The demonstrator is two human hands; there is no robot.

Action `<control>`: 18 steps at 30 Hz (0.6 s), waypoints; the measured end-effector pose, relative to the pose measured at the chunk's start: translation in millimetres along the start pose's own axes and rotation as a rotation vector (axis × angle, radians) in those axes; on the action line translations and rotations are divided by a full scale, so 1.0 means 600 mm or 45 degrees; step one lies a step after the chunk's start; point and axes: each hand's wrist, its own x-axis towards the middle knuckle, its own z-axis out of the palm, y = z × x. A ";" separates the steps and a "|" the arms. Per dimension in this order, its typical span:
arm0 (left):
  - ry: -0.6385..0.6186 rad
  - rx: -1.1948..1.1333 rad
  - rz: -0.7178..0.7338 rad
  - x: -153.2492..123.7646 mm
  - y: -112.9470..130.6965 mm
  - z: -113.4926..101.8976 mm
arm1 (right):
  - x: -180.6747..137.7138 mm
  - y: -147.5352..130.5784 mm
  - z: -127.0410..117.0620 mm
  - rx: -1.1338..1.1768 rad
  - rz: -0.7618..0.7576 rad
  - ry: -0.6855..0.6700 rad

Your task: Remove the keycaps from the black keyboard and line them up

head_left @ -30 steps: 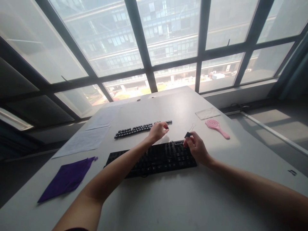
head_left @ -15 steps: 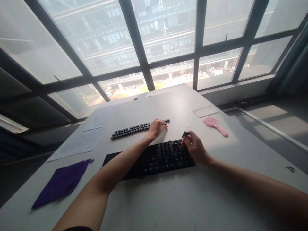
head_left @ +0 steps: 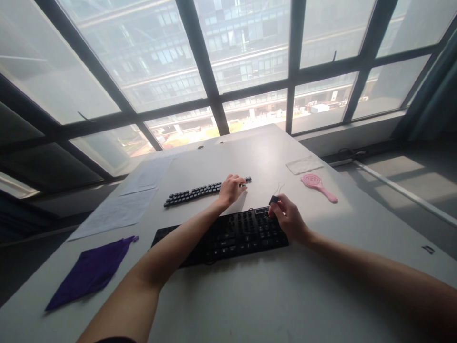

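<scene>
A black keyboard (head_left: 228,238) lies on the white table, with some keycaps off in its upper right part. Behind it, loose black keycaps (head_left: 194,194) stand in long rows. My left hand (head_left: 231,188) reaches across the keyboard to the right end of these rows. Its fingers are bent together around a small dark keycap (head_left: 243,185), partly hidden by them. Above the keyboard's right end, my right hand (head_left: 288,218) grips a keycap puller (head_left: 274,200) by its dark handle, and thin wire loops stick up from it.
A pink hairbrush (head_left: 317,187) and a pale flat pouch (head_left: 304,165) lie to the right. On the left are a purple drawstring bag (head_left: 89,274) and white paper sheets (head_left: 114,214). A small dark piece (head_left: 428,249) sits near the right edge. Windows stand behind the table.
My left hand has shifted slightly to the left and its fingers have lifted a little at the end of the keycap rows. My right hand stays nearly still with the keycap puller.
</scene>
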 end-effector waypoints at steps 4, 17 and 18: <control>0.019 0.021 -0.030 0.000 0.001 0.000 | 0.000 0.000 0.001 -0.001 0.016 0.002; -0.028 0.040 0.026 0.008 0.006 0.015 | 0.004 -0.002 -0.001 0.096 -0.002 0.089; -0.037 0.038 0.028 0.009 0.006 0.014 | 0.007 -0.001 -0.003 0.120 -0.012 0.140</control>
